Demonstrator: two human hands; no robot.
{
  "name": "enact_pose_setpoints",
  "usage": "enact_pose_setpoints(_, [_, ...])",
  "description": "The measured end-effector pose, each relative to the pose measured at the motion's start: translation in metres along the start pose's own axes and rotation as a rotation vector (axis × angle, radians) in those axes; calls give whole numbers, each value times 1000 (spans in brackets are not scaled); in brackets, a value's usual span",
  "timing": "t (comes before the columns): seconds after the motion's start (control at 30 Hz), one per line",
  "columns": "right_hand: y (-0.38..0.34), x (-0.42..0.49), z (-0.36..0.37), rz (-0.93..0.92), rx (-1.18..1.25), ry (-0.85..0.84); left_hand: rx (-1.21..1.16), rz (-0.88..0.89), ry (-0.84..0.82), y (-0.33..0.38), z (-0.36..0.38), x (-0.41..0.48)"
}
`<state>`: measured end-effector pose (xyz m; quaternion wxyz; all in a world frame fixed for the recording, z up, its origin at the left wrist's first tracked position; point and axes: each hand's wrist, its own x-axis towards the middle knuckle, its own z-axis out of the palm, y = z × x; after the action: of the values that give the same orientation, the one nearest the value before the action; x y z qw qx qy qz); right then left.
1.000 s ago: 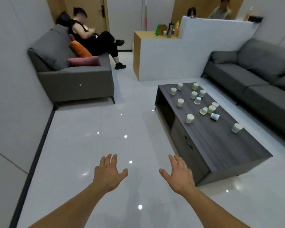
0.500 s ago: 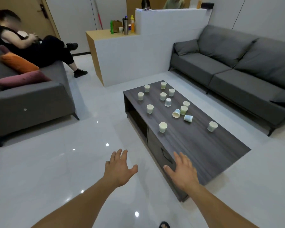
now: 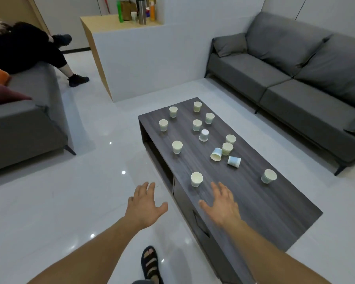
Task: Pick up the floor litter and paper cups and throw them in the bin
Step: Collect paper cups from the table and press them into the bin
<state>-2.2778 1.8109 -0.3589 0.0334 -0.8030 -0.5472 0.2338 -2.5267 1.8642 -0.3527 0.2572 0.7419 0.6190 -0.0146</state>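
Bare hands spread over a dark wood-grain coffee table (image 3: 264, 201) scattered with paper cups.

The left hand (image 3: 145, 204) hangs over glossy white floor tile just off the table's near long edge, fingers splayed wide and holding nothing; the right hand (image 3: 221, 203) hovers above the tabletop, equally flat and empty. The nearest cup (image 3: 196, 179), a small tapered cylinder, stands upright just beyond the right fingertips. About 12 more cups (image 3: 176, 147) dot the matte rectangular top: most upright, 2 lying on their sides near the middle, 1 apparently upside down. A grey fabric sofa (image 3: 285, 64) sits beyond the table's far long side.
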Motion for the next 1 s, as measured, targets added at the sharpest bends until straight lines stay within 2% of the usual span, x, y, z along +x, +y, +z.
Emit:
enact_pose_setpoints(0.2, [-17, 76, 0, 75, -10, -47, 75, 141, -38, 18, -20, 108])
enact_pose_setpoints(0.43, [-7, 153, 21, 92, -1, -145, 104, 166, -138, 38, -8, 200])
enact_pose_setpoints(0.77, [27, 299, 102, -35, -56, -353, 80, 40, -370, 38, 54, 294])
enact_pose_setpoints(1.0, [50, 333, 161, -215, -155, -416, 58, 29, -463, 41, 109, 342])
